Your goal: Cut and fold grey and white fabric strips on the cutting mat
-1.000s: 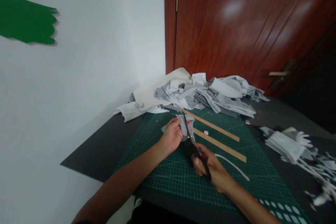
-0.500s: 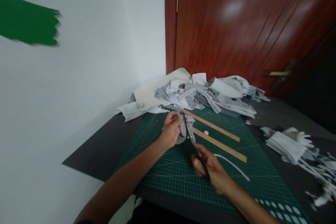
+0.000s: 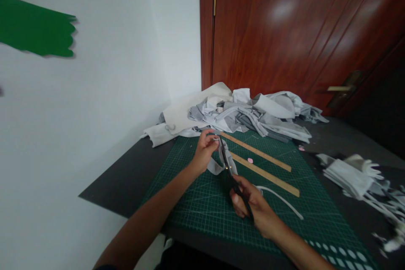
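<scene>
My left hand (image 3: 204, 152) pinches a small grey piece of fabric (image 3: 218, 164) and holds it up above the green cutting mat (image 3: 202, 202). My right hand (image 3: 253, 204) grips black scissors (image 3: 228, 166), whose blades point away from me and meet the fabric next to my left fingers. A thin white fabric strip (image 3: 281, 200) lies on the mat just right of my right hand.
Two wooden rulers (image 3: 264, 168) lie slanted across the mat. A heap of grey and white cloth (image 3: 240, 114) sits at the back against a brown door (image 3: 300, 29). Folded pieces and scraps (image 3: 357, 177) lie at the right. A white wall runs along the left.
My left hand has lifted the fabric piece and moved slightly away from me, and more of the piece now hangs below it. The scissors stay at the fabric.
</scene>
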Available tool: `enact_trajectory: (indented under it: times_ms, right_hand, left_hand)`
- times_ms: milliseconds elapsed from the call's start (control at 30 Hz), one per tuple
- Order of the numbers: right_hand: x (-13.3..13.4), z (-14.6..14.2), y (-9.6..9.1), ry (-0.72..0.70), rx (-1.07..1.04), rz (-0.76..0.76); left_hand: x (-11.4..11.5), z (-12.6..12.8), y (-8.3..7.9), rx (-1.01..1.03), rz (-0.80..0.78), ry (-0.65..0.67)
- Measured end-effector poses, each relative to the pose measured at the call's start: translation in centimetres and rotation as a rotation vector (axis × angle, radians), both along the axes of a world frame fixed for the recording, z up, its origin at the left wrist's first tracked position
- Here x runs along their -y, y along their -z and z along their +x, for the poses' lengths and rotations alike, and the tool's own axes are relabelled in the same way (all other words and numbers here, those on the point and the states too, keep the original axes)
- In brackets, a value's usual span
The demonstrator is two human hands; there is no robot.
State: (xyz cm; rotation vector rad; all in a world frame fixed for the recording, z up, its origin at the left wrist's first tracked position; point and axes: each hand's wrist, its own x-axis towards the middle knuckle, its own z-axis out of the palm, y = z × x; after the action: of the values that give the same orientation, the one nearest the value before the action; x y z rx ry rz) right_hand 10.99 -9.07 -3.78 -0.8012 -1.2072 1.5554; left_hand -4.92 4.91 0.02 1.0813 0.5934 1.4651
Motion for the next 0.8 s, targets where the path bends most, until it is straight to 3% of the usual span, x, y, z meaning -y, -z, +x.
enact_trajectory:
  times_ms: [133,300,633,800]
  right_hand:
    - [0.0,0.0,-0.1,-0.014,0.008,0.005]
    - [0.1,0.0,0.0,-0.042,0.029,0.035]
    - [0.5,0.5,0.2,-0.110,-0.050,0.002]
    - [0.5,0.6,0.3,-0.137,-0.078,0.007]
  left_hand:
    - [-0.6,-1.2,-0.5,-0.062,0.036,0.100]
    - [-0.8,-2.8,-1.1,-0.138,0.000,0.387]
    - [-0.7,-3.6,-1.2,-0.011,-0.136,0.509]
    - [-0.7,-4.5,-1.2,-0.006,-0.217,0.671]
